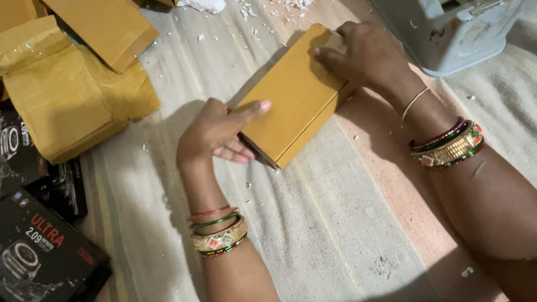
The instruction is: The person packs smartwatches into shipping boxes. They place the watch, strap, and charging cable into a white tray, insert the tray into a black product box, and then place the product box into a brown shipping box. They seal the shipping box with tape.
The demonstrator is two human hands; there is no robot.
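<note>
L hand (214,132) grips near corner of brown-paper-wrapped box (293,100), thumb on top. R hand (361,54) pressed flat on far end. Box lies on striped cloth (339,233), near grey tape dispenser (450,7); black product boxes (34,260) at left.

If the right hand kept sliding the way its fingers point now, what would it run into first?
The right hand lies on the tan wrapped box, fingers aimed up-left. Past the box edge, likely bare cloth, then the stacked wrapped packages; depth is unclear.
</note>
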